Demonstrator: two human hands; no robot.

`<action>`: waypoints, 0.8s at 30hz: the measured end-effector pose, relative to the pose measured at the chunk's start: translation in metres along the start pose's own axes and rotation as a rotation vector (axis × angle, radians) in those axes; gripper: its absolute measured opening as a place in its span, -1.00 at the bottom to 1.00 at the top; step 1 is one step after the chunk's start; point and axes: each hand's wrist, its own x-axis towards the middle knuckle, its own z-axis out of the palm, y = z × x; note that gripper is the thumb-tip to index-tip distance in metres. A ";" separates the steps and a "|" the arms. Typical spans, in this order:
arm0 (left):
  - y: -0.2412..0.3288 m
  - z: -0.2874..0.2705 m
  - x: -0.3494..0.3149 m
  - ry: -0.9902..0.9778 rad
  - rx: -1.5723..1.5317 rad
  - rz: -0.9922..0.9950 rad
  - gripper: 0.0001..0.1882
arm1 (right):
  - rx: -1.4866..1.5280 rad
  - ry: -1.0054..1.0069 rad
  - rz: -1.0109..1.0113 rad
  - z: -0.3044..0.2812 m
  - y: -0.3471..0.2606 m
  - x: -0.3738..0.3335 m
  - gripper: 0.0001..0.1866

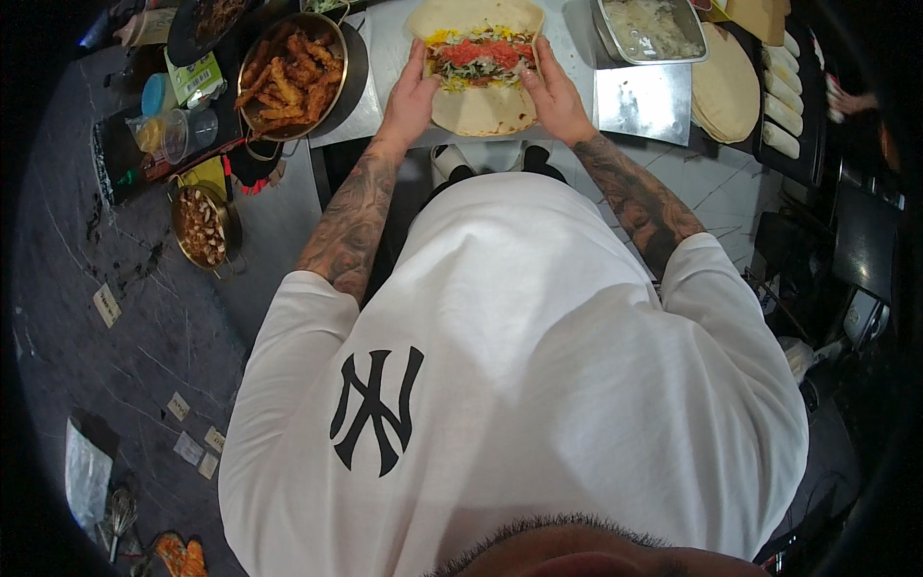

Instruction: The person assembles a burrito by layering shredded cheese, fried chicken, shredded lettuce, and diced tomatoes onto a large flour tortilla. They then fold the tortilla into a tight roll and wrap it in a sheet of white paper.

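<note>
A large round tortilla (481,117) lies on the white work surface in front of me, filled across its middle. The filling (484,58) shows shredded lettuce, yellow shreds and a red chopped topping. At the tortilla's left side, my left hand (413,94) grips the edge, thumb toward the filling. My right hand (556,94) holds the opposite edge in the same way. Both side edges are raised beside the filling, while the near and far flaps lie flat. Most of my fingers are hidden behind the tortilla's sides.
Left stand a pan of fried strips (296,82) and a small pan of browned pieces (200,226). Right are a steel tray of white shreds (700,48), stacked tortillas (723,87) and several rolled wraps (782,111). Another person's hand (851,101) shows far right.
</note>
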 end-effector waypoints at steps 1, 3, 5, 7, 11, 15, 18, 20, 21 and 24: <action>-0.009 -0.009 0.001 0.017 -0.041 -0.013 -0.25 | -0.005 -0.007 0.017 -0.004 0.008 0.001 -0.19; -0.011 -0.019 -0.002 0.021 -0.068 -0.052 -0.26 | -0.001 -0.036 0.071 -0.021 0.019 -0.002 -0.25; 0.007 -0.026 -0.016 -0.003 -0.032 -0.106 -0.26 | 0.025 -0.082 0.144 -0.042 0.022 -0.008 -0.29; 0.017 -0.035 -0.030 0.004 0.365 -0.017 -0.29 | 0.021 -0.053 0.060 -0.053 0.021 -0.017 -0.33; 0.016 -0.044 -0.046 -0.090 1.042 0.325 -0.37 | -0.167 -0.131 0.022 -0.068 0.014 -0.025 -0.33; 0.010 -0.042 -0.048 -0.196 1.079 0.499 -0.45 | -0.438 -0.214 -0.198 -0.068 0.014 -0.026 -0.42; 0.007 -0.031 -0.047 -0.244 1.054 0.513 -0.43 | -0.579 -0.293 -0.378 -0.067 0.011 -0.027 -0.50; 0.008 -0.018 -0.046 -0.232 1.035 0.526 -0.44 | -0.605 -0.273 -0.480 -0.060 0.007 -0.028 -0.53; 0.009 -0.010 -0.046 -0.227 1.032 0.518 -0.43 | -0.584 -0.255 -0.495 -0.058 0.005 -0.028 -0.56; 0.007 0.009 -0.044 -0.219 1.011 0.500 -0.44 | -0.636 -0.196 -0.505 -0.051 0.004 -0.029 -0.60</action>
